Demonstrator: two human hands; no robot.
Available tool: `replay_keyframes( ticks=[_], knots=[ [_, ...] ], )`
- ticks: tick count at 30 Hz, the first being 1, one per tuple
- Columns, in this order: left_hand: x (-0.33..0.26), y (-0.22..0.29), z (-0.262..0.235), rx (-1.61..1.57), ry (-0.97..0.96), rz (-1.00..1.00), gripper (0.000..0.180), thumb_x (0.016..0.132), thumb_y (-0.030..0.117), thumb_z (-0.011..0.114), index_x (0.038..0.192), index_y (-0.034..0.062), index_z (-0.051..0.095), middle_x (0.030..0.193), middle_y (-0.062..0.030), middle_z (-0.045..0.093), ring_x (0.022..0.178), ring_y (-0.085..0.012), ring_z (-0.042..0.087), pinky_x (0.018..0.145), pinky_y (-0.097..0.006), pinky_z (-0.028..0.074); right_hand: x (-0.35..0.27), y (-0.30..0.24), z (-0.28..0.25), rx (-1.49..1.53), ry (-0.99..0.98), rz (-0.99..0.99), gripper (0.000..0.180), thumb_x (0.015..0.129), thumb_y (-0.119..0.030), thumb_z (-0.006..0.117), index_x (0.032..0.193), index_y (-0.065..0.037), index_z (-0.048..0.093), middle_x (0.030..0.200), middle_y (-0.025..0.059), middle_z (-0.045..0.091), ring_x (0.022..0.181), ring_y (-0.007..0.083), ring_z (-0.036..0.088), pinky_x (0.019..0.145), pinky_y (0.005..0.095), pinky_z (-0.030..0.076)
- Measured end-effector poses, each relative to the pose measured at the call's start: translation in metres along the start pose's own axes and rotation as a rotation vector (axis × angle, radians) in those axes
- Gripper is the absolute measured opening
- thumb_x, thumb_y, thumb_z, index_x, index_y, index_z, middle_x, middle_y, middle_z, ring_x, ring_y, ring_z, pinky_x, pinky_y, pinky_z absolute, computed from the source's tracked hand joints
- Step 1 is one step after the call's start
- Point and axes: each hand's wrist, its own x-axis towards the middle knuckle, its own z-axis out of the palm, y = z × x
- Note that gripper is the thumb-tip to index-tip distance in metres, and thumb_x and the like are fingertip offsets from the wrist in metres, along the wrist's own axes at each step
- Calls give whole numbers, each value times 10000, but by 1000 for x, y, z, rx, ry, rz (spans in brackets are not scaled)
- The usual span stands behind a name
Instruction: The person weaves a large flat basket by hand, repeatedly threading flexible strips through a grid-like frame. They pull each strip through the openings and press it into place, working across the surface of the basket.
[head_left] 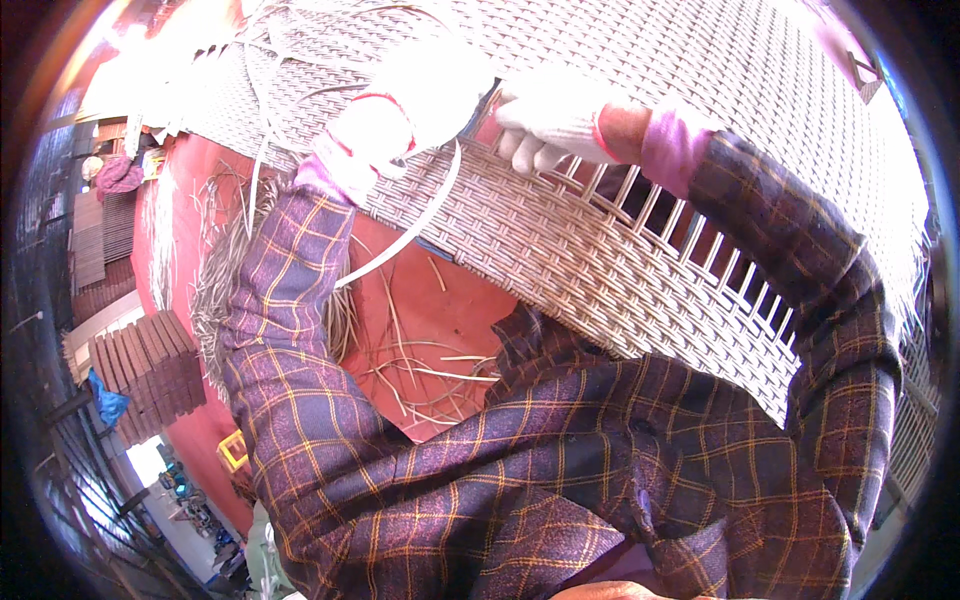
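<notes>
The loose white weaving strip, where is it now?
In the head view, the loose white strip hangs left of centre, from the gloved left hand down across the woven panel edge toward the red floor.

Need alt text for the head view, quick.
Two white-gloved hands, left hand and right hand, work on a pale woven wicker panel; a loose flat weaving strip hangs below the left hand. Plaid sleeves fill the foreground, with strip scraps on the red floor.

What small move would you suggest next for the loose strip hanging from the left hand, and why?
Probably draw the loose strip taut and feed its end toward the open slats. The gloved left hand grips it at the woven panel's edge, the strip sags in a slack curve below, and the right hand rests its fingers beside the unwoven gap.
</notes>
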Motion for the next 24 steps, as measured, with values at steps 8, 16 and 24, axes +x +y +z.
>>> replay_keyframes(
  ticks=[8, 16, 24],
  knots=[
    [21, -43, 41, -279, 196, 443, 179, 953, 226, 642, 981, 101, 767, 934, -130, 757, 900, -319, 739, 816, -452, 591, 18, -5, -4, 207, -114, 182, 222, 1136, -185, 578, 1220, -3, 671, 884, 89, 763, 628, 105, 677, 509, 250, 533],
    [-19, 9, 12, -170, 673, 128, 219, 972, 207, 655, 1133, 118, 772, 1057, -84, 763, 971, -293, 740, 857, -428, 597, -11, 2, -2, 231, 16, -102, 197, 1028, -196, 678, 960, -19, 730, 699, -21, 618, 486, 27, 482, 398, 210, 336],
    [-9, 2, -4, -790, 136, 393, 356, 1028, 151, 597, 1340, 78, 750, 1218, -109, 776, 1088, -258, 740, 875, -398, 599, -86, 5, -8, 122, 92, -94, 273, 1098, -292, 667, 1147, -33, 742, 733, -12, 698, 509, 38, 536, 489, 189, 449]
  ],
)
